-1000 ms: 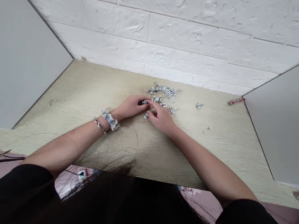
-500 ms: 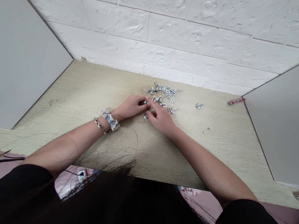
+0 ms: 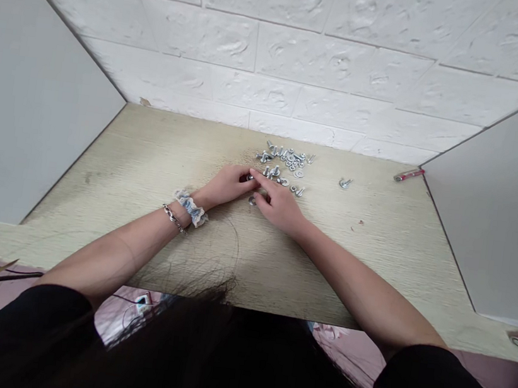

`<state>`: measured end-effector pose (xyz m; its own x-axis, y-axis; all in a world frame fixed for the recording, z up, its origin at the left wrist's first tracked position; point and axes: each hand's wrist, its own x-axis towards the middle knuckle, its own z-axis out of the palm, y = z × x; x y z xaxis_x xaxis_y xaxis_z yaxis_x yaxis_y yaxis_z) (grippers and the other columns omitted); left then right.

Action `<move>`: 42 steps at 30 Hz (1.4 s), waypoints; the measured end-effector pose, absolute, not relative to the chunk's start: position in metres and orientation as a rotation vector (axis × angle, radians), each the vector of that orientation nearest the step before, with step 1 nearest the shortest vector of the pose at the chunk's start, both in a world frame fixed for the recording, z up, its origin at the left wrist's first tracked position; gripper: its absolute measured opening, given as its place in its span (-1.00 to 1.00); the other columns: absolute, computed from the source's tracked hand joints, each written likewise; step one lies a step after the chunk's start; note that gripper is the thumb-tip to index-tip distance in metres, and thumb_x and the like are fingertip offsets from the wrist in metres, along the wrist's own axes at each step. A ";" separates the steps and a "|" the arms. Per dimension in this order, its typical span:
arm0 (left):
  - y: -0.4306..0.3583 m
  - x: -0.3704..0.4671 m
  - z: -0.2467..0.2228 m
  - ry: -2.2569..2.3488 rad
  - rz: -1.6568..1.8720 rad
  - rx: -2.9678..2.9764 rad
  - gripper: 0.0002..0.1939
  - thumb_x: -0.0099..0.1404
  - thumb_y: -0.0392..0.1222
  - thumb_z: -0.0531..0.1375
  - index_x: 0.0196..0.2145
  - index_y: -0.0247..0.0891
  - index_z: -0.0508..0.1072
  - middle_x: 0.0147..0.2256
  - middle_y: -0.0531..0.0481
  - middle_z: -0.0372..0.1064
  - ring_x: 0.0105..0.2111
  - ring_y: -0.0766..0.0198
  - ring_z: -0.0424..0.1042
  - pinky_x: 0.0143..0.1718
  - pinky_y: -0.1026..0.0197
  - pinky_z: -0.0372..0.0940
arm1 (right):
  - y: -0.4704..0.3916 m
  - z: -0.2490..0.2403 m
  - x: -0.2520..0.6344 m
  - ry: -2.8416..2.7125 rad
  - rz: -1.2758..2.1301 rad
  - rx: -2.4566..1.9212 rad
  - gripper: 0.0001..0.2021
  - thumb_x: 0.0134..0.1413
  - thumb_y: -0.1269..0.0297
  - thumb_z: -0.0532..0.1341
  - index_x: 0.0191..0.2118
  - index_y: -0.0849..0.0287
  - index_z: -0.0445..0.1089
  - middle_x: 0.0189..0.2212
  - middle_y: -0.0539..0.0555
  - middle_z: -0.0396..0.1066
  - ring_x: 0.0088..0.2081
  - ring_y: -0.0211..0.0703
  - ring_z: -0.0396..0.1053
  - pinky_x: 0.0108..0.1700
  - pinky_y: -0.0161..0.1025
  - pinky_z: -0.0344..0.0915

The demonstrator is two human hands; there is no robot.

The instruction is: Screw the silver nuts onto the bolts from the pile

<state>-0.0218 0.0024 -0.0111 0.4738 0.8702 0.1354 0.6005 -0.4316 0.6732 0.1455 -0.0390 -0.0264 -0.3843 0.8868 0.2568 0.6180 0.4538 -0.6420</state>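
Observation:
Low over the table, my left hand [image 3: 230, 185] has thumb and fingers closed on a small silver bolt [image 3: 250, 178], mostly hidden by the fingertips. My right hand [image 3: 281, 206] meets it from the other side. Its index finger is stretched to the bolt's end, while its thumb stands apart, lower down. Just under the hands a round washer [image 3: 252, 201] lies on the wood. Close behind the fingers stand upright bolts [image 3: 276, 171], with a washer [image 3: 283, 182] and a nut [image 3: 293, 189] beside them.
Farther back is a pile of bolts, nuts and washers [image 3: 291, 158]. One bolt with a washer [image 3: 345, 184] lies apart on the right. Grey panels [image 3: 27, 100] flank the pale wooden table [image 3: 175, 138], and a white brick-patterned wall [image 3: 278, 50] closes the back.
The right index finger has shifted slightly left over the bolt, covering a bit more of it. The left hand and the loose hardware stay in place.

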 end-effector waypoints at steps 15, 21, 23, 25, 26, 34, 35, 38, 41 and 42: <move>0.002 -0.022 -0.009 1.214 0.638 2.178 -0.74 0.24 -0.15 0.04 -0.34 -0.28 0.50 -0.35 -0.01 0.50 -0.32 0.26 0.41 -0.18 0.21 0.28 | -0.039 -0.026 0.146 -2.146 0.598 -1.248 -0.44 0.12 0.38 0.07 0.26 0.02 0.10 0.15 0.01 0.30 0.07 -0.16 0.33 0.15 -0.11 0.23; 0.001 -0.021 -0.009 1.178 0.676 2.162 -0.74 0.22 -0.17 0.04 -0.34 -0.29 0.50 -0.36 -0.01 0.50 -0.31 0.26 0.41 -0.20 0.23 0.29 | -0.039 -0.025 0.145 -2.153 0.603 -1.251 -0.46 0.13 0.37 0.06 0.26 0.05 0.12 0.14 0.05 0.31 0.06 -0.15 0.34 0.15 -0.10 0.24; 0.001 -0.021 -0.009 1.171 0.671 2.161 -0.74 0.22 -0.17 0.04 -0.32 -0.29 0.50 -0.36 -0.01 0.50 -0.32 0.26 0.40 -0.19 0.23 0.28 | -0.039 -0.025 0.145 -2.153 0.602 -1.237 -0.46 0.13 0.37 0.06 0.25 0.09 0.13 0.14 0.07 0.31 0.08 -0.13 0.33 0.15 -0.09 0.24; 0.001 -0.022 -0.008 1.166 0.662 2.161 -0.73 0.23 -0.18 0.03 -0.31 -0.30 0.50 -0.37 0.00 0.49 -0.33 0.27 0.40 -0.20 0.23 0.28 | -0.039 -0.025 0.145 -2.151 0.600 -1.220 -0.47 0.12 0.38 0.06 0.25 0.11 0.14 0.14 0.09 0.31 0.09 -0.11 0.32 0.16 -0.07 0.24; 0.001 -0.022 -0.008 1.167 0.660 2.161 -0.72 0.23 -0.17 0.03 -0.30 -0.31 0.50 -0.38 0.00 0.49 -0.35 0.28 0.39 -0.22 0.23 0.28 | -0.039 -0.026 0.145 -2.148 0.600 -1.217 -0.46 0.12 0.38 0.06 0.25 0.10 0.14 0.13 0.09 0.31 0.09 -0.10 0.32 0.15 -0.06 0.25; 0.001 -0.022 -0.010 1.103 0.716 2.128 -0.64 0.28 -0.09 0.03 -0.10 -0.29 0.49 -0.31 0.01 0.49 -0.37 0.34 0.35 -0.28 0.28 0.23 | -0.038 -0.032 0.144 -2.084 0.576 -1.338 -0.40 0.10 0.32 0.07 0.29 0.14 0.04 0.08 0.18 0.33 -0.04 0.00 0.37 0.03 0.03 0.32; 0.001 -0.022 -0.011 1.134 0.718 2.123 -0.63 0.27 -0.09 0.04 -0.07 -0.30 0.47 -0.34 0.01 0.48 -0.40 0.34 0.34 -0.30 0.28 0.23 | -0.038 -0.032 0.144 -2.089 0.574 -1.340 -0.41 0.11 0.31 0.07 0.29 0.15 0.05 0.08 0.19 0.32 -0.03 0.01 0.36 0.04 0.04 0.31; 0.004 -0.024 -0.013 1.174 0.726 2.081 -0.54 0.25 -0.07 0.08 0.05 -0.31 0.40 -0.36 0.02 0.47 -0.42 0.33 0.33 -0.31 0.26 0.23 | -0.037 -0.033 0.144 -2.087 0.569 -1.322 -0.43 0.10 0.30 0.07 0.26 0.15 0.10 0.08 0.18 0.32 0.02 0.01 0.33 0.07 0.03 0.28; 0.007 -0.027 -0.015 1.065 0.704 2.044 -0.55 0.27 -0.01 0.08 0.03 -0.28 0.43 -0.25 -0.03 0.48 -0.31 0.29 0.37 -0.19 0.21 0.25 | -0.036 -0.033 0.144 -2.076 0.560 -1.288 -0.46 0.10 0.32 0.06 0.23 0.16 0.15 0.06 0.18 0.33 0.03 0.00 0.32 0.09 0.01 0.26; 0.008 -0.028 -0.015 1.035 0.694 2.025 -0.55 0.28 0.01 0.07 0.01 -0.28 0.45 -0.23 -0.04 0.47 -0.28 0.28 0.37 -0.16 0.20 0.24 | -0.036 -0.033 0.145 -2.080 0.555 -1.281 -0.48 0.10 0.32 0.06 0.22 0.17 0.18 0.04 0.19 0.33 0.02 -0.01 0.32 0.09 0.01 0.26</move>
<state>-0.0277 0.0076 -0.0149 0.5272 0.8402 0.1271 0.4363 -0.3960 0.8080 0.1445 -0.0361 -0.0333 -0.3326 0.8976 0.2893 0.6341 0.4399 -0.6359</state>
